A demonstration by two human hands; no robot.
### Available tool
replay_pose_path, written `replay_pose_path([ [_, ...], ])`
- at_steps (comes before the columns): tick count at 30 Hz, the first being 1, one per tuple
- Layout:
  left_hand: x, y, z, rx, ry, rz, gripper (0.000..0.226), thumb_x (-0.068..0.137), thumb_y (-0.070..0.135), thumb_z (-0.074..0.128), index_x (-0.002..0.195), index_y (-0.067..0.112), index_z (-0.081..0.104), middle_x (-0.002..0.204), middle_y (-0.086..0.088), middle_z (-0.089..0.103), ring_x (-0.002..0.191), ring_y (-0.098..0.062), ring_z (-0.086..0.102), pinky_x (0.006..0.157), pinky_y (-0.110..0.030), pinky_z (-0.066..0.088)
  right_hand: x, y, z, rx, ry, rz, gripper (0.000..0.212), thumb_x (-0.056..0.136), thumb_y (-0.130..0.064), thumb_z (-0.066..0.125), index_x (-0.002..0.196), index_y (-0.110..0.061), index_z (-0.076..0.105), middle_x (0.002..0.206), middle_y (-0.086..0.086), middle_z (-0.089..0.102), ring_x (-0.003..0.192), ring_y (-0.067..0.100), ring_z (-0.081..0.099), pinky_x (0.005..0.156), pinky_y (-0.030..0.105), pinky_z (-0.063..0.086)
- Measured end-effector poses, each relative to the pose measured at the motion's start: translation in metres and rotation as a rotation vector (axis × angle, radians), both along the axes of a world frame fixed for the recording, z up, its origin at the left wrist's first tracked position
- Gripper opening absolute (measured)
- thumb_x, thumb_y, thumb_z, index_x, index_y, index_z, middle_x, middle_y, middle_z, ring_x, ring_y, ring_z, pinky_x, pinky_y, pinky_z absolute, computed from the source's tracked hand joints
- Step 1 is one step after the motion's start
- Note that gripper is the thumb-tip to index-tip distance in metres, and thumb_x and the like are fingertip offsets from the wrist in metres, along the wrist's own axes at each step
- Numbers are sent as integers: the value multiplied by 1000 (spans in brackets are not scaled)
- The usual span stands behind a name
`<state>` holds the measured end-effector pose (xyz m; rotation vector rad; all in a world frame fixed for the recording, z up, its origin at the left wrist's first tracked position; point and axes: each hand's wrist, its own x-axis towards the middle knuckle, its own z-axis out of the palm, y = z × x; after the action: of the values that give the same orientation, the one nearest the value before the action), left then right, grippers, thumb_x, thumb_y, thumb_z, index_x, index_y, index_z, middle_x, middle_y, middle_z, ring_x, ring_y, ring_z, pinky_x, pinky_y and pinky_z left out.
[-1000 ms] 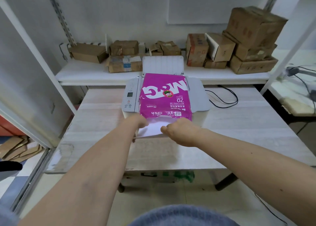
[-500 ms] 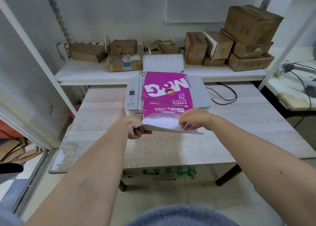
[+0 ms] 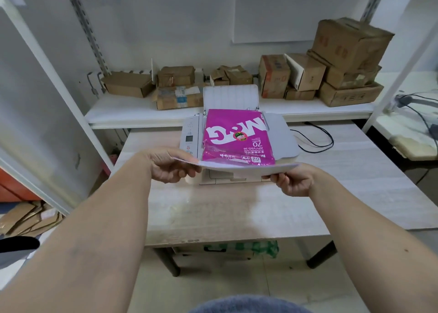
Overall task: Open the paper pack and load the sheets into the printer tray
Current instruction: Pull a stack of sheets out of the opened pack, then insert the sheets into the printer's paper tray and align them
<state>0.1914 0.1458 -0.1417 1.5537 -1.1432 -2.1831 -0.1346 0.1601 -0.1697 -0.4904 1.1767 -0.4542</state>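
1. Pale wood-grain desk (image 3: 237,208) against a white wall; white metal shelf (image 3: 132,112) behind its far edge, loaded with worn brown cardboard boxes (image 3: 350,42).
2. White printer (image 3: 282,134) at the desk's far middle, ribbed rear tray (image 3: 231,98) flipped up. Black cable (image 3: 317,142) loops on the desk to its right.
3. Glossy magenta paper pack (image 3: 237,138) lies flat on the printer top, print upside down, near end crumpled.
4. Thin white sheets (image 3: 246,169) held level just in front of the pack, above the printer's front.
5. Left hand (image 3: 170,164) pinched on the sheets' left edge, right hand (image 3: 292,181) on the right corner.
6. Sheet count unreadable; printer front partly hidden.
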Motion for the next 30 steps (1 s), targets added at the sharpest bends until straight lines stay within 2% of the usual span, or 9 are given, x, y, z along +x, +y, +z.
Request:
replay_pose_path([
  [4, 7, -10, 23, 31, 101, -34, 64, 37, 25, 95, 90, -7, 75, 70, -16, 74, 43, -13, 66, 36, -14, 50, 4, -6, 30, -95, 82, 99, 28, 95, -2, 41, 78, 5, 63, 41, 1, 54, 25, 1, 45, 26, 8, 34],
  [6, 7, -14, 31, 27, 67, -30, 65, 39, 24, 93, 93, -7, 74, 71, -18, 75, 43, -14, 67, 35, -15, 50, 9, -8, 51, -180, 146, 190, 27, 93, -2, 41, 79, 3, 64, 41, 0, 53, 25, 1, 43, 26, 7, 32],
  [9, 12, -20, 43, 22, 37, -10, 36, 58, 14, 82, 88, -5, 76, 66, -13, 74, 41, -11, 64, 34, -13, 47, 17, -13, 85, -310, 240, 302, 19, 90, -2, 48, 80, 1, 64, 41, 0, 54, 25, 2, 42, 26, 8, 30],
  [14, 25, -28, 67, -185, -8, -53, 60, 26, 22, 97, 76, -1, 74, 60, -10, 70, 41, -11, 63, 35, -15, 47, 28, -34, 125, -472, 329, 298, 16, 87, -3, 54, 77, 0, 65, 44, 3, 59, 28, 2, 45, 27, 9, 33],
  [17, 27, -34, 75, -266, 48, -11, 34, 49, 12, 89, 75, 1, 71, 73, -12, 75, 62, -20, 73, 56, -26, 59, 27, -53, 123, -483, 383, 213, 13, 82, -2, 62, 71, -8, 64, 53, 2, 63, 35, 5, 48, 30, 10, 34],
  [19, 22, -40, 75, -273, 36, 3, 4, 70, 3, 73, 72, 6, 74, 76, -9, 76, 66, -19, 74, 59, -25, 59, 24, -68, 114, -465, 390, 156, 14, 81, -1, 64, 69, -10, 65, 57, 1, 66, 39, 6, 51, 34, 10, 36],
  [20, 20, -46, 73, -287, -3, 13, 7, 76, 5, 67, 72, 8, 72, 76, -7, 76, 65, -18, 73, 58, -24, 57, 22, -76, 108, -457, 386, 133, 12, 80, -2, 66, 72, -11, 66, 63, 1, 69, 46, 8, 55, 39, 12, 40],
  [25, 0, -81, 56, -352, -109, 174, 9, 91, 12, 59, 83, 11, 63, 84, -4, 69, 72, -16, 66, 64, -24, 49, 21, -115, 91, -546, 347, -8, 15, 82, -7, 69, 97, -5, 69, 105, 13, 71, 89, 25, 65, 92, 35, 50],
  [30, -32, -118, 41, -473, -119, 287, 15, 89, 5, 58, 104, 1, 63, 96, -9, 72, 81, -20, 68, 68, -30, 54, 11, -160, 83, -764, 332, -110, 7, 92, -16, 61, 89, -16, 67, 91, 2, 71, 76, 16, 67, 69, 29, 54],
])
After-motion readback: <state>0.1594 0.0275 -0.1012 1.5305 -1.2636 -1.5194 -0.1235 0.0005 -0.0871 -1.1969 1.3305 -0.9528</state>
